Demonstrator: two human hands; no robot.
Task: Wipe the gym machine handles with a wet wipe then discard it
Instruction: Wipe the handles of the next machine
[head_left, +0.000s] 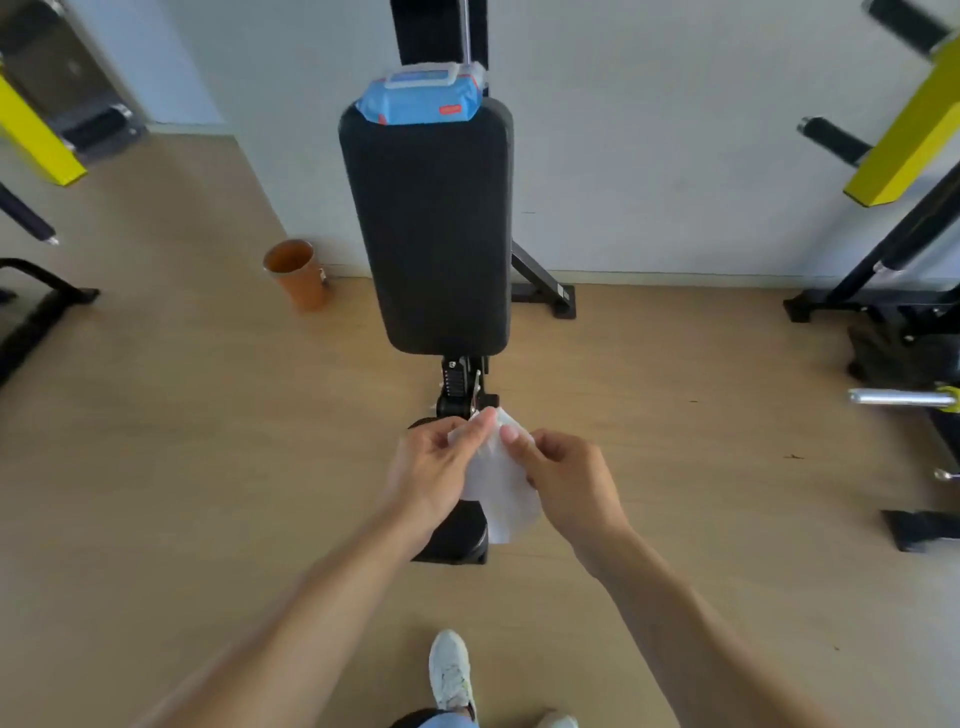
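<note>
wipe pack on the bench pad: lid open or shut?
Shut, as far as this view shows. The wipe pack lies on the top of the black pad with its clear flip lid flat against the pack; no wipe sticks out.

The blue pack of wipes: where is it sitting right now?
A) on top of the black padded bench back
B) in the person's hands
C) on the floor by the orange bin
A: the blue pack of wipes rests on the top edge of the black padded bench back.

A white wet wipe (496, 480) hangs open, thin and a bit crumpled, pinched at its top. Two black handles (834, 139) stick out from yellow bars, one (101, 127) on each side.
</note>
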